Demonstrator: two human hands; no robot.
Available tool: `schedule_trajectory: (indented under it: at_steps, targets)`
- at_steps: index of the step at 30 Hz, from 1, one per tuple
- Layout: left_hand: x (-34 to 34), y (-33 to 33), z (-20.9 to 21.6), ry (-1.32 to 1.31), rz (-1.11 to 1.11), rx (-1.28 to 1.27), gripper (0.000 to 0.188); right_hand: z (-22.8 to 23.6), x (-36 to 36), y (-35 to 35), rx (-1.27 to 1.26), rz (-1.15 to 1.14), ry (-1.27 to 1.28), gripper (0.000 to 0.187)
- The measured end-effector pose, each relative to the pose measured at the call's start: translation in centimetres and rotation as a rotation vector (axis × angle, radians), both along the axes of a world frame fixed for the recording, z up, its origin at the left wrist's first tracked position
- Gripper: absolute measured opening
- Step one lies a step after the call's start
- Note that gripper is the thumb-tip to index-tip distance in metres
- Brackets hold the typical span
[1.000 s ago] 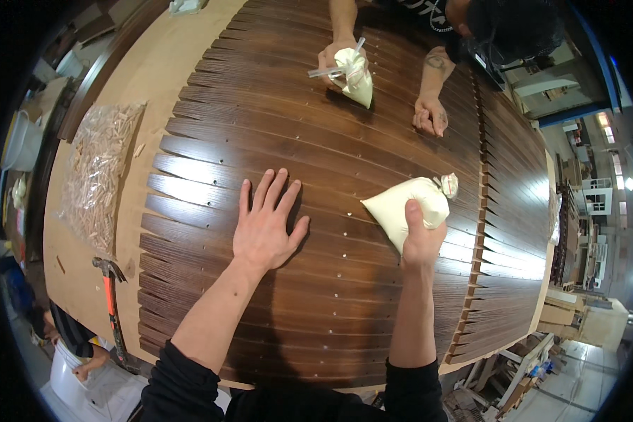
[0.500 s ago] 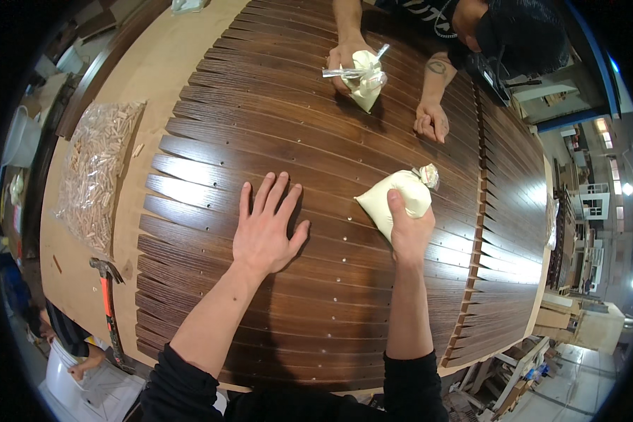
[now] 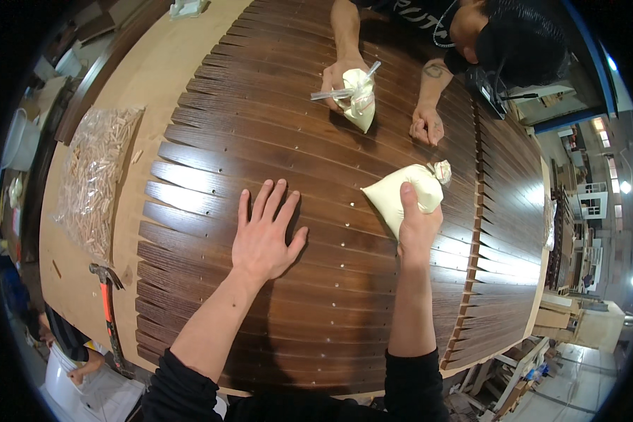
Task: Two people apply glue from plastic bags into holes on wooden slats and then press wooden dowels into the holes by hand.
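Note:
My left hand (image 3: 265, 235) lies flat on a row of dark brown wooden boards (image 3: 309, 281), fingers spread, holding nothing. In my right hand (image 3: 420, 225) is a clear bag of pale yellow glue (image 3: 399, 191), squeezed between thumb and fingers. Its pointed corner aims left over the boards, and its twisted, tied end sticks out at the upper right. Small round holes run in lines across the boards, and several along the middle line show white spots. Across from me, a co-worker's hand (image 3: 335, 81) grips a similar bag of pale glue (image 3: 359, 102), tip down.
At the left, a clear bag of wooden dowels (image 3: 97, 179) and a hammer (image 3: 107, 309) with an orange and black handle rest on the tan tabletop (image 3: 67, 285). A second stack of dark boards (image 3: 506, 281) lies to the right. The co-worker's other hand (image 3: 427, 125) is over the boards.
My right hand has shifted slightly right with the glue bag. The co-worker's bag has moved nearer to me and a little left. My left hand stays nearly in place.

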State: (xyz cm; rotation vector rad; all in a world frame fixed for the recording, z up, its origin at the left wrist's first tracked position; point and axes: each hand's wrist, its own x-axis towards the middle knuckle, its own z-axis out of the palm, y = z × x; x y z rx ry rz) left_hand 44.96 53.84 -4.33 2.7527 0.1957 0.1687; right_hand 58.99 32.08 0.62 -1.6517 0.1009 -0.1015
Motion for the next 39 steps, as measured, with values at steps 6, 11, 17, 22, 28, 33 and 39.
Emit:
schedule_trajectory:
  at_steps: [6,11,17,22,28,33,39]
  targets:
    - [0.0,0.0,0.5,0.005,0.000,-0.016,0.067,-0.7,1.1,0.7,-0.026,0.039,-0.001,0.042]
    - [0.1,0.0,0.3,0.007,-0.002,-0.020,0.066,-1.3,1.4,0.9,-0.085,0.088,0.006,0.044]
    - [0.1,0.0,0.4,0.010,-0.008,-0.025,0.066,-1.7,1.5,0.8,-0.121,0.095,-0.049,0.037]
    - [0.0,0.1,0.4,0.016,-0.003,-0.023,0.066,-1.1,1.8,0.3,-0.090,0.027,-0.022,0.042]
    - [0.0,0.0,0.3,0.018,-0.007,-0.031,0.066,-1.9,4.0,0.4,0.065,-0.004,-0.052,0.043]
    - [0.1,0.0,0.4,0.031,-0.004,-0.022,0.067,-2.8,4.9,1.0,0.051,0.014,-0.069,0.044]
    - [0.1,0.0,0.5,0.033,-0.001,-0.031,0.067,-3.1,5.2,1.6,0.039,0.019,-0.064,0.045]
